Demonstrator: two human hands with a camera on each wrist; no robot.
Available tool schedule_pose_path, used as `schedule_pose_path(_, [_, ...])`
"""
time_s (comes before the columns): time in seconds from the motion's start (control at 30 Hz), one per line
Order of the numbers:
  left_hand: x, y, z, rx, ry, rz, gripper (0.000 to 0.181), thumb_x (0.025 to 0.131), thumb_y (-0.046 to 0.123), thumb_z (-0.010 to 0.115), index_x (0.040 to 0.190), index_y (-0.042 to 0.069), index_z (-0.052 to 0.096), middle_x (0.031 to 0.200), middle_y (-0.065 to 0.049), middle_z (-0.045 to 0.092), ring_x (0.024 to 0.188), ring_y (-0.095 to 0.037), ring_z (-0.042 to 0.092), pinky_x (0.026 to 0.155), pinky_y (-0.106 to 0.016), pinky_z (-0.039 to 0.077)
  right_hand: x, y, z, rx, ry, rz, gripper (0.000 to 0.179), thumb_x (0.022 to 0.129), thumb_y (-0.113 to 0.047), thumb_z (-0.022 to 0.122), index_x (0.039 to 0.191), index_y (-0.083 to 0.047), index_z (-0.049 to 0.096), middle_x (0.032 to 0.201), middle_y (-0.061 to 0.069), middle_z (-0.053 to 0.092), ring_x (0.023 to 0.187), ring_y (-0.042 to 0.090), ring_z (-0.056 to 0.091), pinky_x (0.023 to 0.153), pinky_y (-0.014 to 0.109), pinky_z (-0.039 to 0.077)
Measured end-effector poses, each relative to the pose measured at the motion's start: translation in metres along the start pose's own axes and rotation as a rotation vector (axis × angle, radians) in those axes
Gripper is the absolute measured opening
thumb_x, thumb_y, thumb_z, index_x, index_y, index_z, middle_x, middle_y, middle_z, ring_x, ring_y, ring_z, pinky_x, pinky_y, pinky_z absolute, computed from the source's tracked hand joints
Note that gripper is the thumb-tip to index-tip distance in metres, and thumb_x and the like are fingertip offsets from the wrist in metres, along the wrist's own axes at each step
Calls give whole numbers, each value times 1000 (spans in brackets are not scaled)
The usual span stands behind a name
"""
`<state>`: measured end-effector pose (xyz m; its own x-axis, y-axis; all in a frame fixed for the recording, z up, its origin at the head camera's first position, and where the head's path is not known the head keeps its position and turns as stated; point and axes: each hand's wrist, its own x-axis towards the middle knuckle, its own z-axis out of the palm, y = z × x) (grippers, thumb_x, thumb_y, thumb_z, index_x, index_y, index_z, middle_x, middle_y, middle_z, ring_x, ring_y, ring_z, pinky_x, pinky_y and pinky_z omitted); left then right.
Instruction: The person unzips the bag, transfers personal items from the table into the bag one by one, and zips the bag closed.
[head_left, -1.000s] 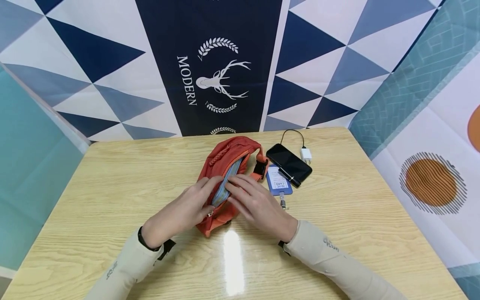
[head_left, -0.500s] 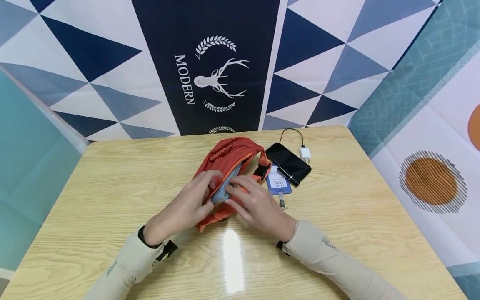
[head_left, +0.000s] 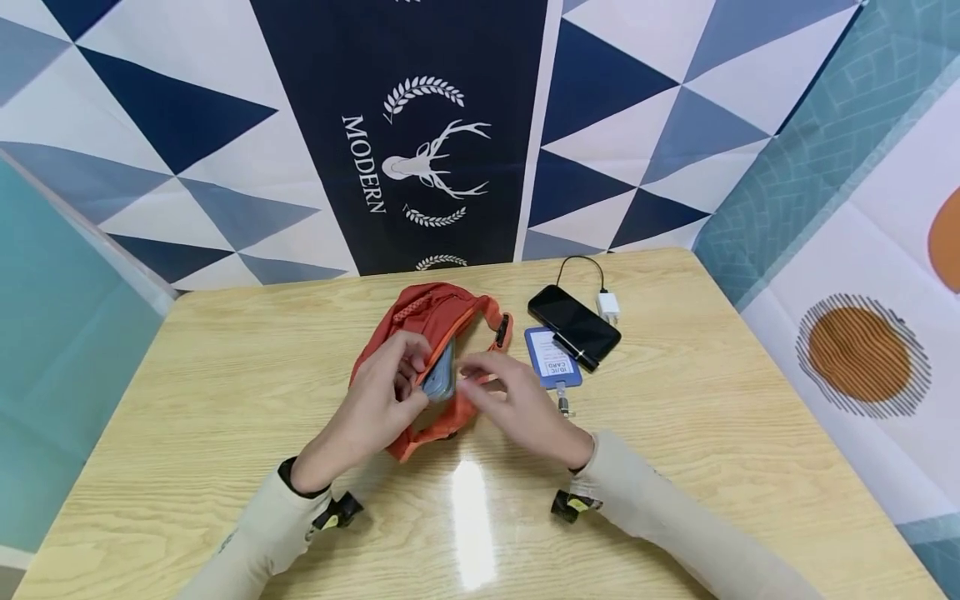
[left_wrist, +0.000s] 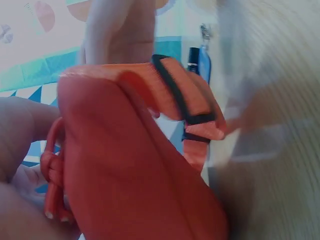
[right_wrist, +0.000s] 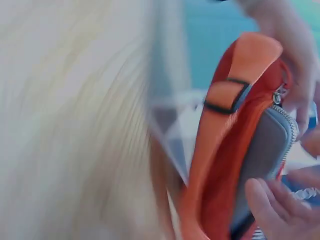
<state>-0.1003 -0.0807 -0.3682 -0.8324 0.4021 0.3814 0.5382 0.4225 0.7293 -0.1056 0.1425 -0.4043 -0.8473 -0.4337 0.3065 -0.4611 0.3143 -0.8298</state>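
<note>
A red waist bag (head_left: 427, 310) with orange straps stands tilted on the table, its zip undone along the side. Grey-blue material (right_wrist: 265, 145), edged by silver zip teeth, shows in the opening. My left hand (head_left: 375, 400) grips the near rim of the bag between thumb and fingers. Close to the opening on the other side is my right hand (head_left: 521, 408), its thumb and fingers bent but apart. A red knotted cord (left_wrist: 54, 167) hangs by the left fingers. The black buckle (head_left: 502, 332) lies at the bag's far right.
To the right lie a blue ID card holder (head_left: 576, 377) with a metal clip, a black phone (head_left: 570, 317), a slim black cylinder (head_left: 576, 352) and a white charger (head_left: 608, 307) with a black cable. A patterned backdrop (head_left: 300, 167) rises behind the wooden table (head_left: 247, 367).
The bag has shifted left and its straps have moved away from the card holder. My left hand has turned with the rim; my right fingers have drawn back from the opening.
</note>
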Motion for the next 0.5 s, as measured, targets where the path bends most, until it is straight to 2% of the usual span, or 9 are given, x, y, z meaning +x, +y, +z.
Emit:
schedule_pose_path(0.13, [-2,3,1,-53,9,6,44,75,-14,59,113,8,53,94,-3,53,72,-14,52,58,-26,47,3,5,-2,411,-41,327,29,104,-21,54,113,6,61,97,24,68,83,27,71,76,36,58])
schedule_pose_path(0.23, [-4,7,4,-64,-28,28,44,76,-13,59,115,6,53,95,-4,54,74,-14,53,59,-26,48,3,7,0,648,-177,482,39,107,-24,47,115,13,58,97,27,69,83,27,72,79,39,58])
schedule_pose_path(0.37, [-5,11,9,-39,-49,43,44,76,-13,60,115,6,53,96,-3,54,75,-12,53,60,-25,49,1,4,1,902,-274,571,48,108,-30,44,130,13,50,110,25,69,95,28,72,89,41,54])
schedule_pose_path(0.43, [-5,12,11,-24,-54,42,44,76,-12,61,115,7,53,97,-3,53,74,-12,53,61,-24,49,0,2,2,986,-276,589,47,108,-29,45,135,9,45,116,23,66,102,29,69,94,43,52])
schedule_pose_path(0.5, [-6,13,13,-8,-65,38,44,76,-11,61,115,7,53,97,-3,53,74,-11,53,62,-24,48,0,1,4,1031,-257,604,42,107,-27,46,133,6,45,118,19,64,105,28,67,96,44,51])
